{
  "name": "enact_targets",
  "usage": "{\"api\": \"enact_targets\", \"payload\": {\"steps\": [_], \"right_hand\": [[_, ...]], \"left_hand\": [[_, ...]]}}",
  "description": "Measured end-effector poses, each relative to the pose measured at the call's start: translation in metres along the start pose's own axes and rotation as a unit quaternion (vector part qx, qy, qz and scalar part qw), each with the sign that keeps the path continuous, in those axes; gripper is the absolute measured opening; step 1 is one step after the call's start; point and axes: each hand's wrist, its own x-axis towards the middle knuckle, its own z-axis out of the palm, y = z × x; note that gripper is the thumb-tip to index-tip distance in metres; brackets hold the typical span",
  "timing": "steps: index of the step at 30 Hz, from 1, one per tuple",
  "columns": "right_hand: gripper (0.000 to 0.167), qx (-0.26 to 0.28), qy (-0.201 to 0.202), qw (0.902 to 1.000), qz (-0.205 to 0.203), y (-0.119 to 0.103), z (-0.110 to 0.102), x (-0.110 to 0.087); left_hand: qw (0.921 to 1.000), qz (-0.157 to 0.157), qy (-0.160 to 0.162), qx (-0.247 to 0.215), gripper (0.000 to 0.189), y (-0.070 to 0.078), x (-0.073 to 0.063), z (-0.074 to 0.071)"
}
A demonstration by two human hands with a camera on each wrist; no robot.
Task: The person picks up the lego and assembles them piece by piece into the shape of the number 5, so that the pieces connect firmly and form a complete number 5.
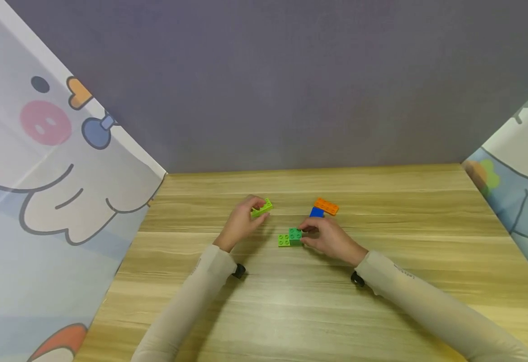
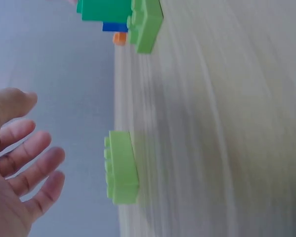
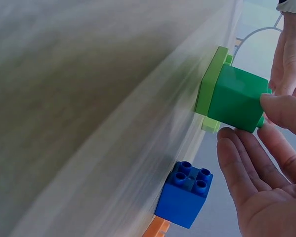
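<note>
A dark green building block (image 1: 295,234) sits on the right part of a flat light green block (image 1: 284,240), whose left studs show. With thumb and fingers my right hand (image 1: 331,239) pinches the dark green block (image 3: 239,96) at its upper edge. My left hand (image 1: 242,221) is over a second light green block (image 1: 267,204), partly covering it in the head view. In the left wrist view that block (image 2: 122,168) lies on the table, apart from the left hand's loosely spread fingers (image 2: 39,173).
Just beyond the right hand stands a blue block (image 3: 182,197) with its studs up. A flat orange block (image 1: 326,206) lies behind it. The wooden table (image 1: 273,311) meets a grey panel (image 1: 291,100) at the back, with printed cloth (image 1: 110,211) at the left.
</note>
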Motion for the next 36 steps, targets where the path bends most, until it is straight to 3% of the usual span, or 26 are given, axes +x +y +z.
{"api": "enact_targets", "payload": {"steps": [15, 24, 31, 36], "right_hand": [[0.024, 0.004, -0.009, 0.9999, 0.011, -0.002, -0.002, -0.002], [0.025, 0.003, -0.012, 0.9999, 0.01, -0.001, -0.003, -0.002], [0.025, -0.003, -0.014, 0.9999, 0.007, -0.001, -0.002, -0.001], [0.026, -0.005, -0.015, 0.9998, 0.01, -0.001, -0.001, -0.001]], "left_hand": [[0.9992, -0.027, 0.006, 0.03, 0.031, -0.018, 0.002, -0.002], [0.9967, -0.075, -0.01, 0.028, 0.032, -0.024, 0.001, -0.005], [0.9959, -0.088, -0.007, 0.02, 0.033, -0.03, 0.004, -0.008], [0.9928, -0.114, -0.023, 0.029, 0.039, -0.031, 0.006, -0.007]]}}
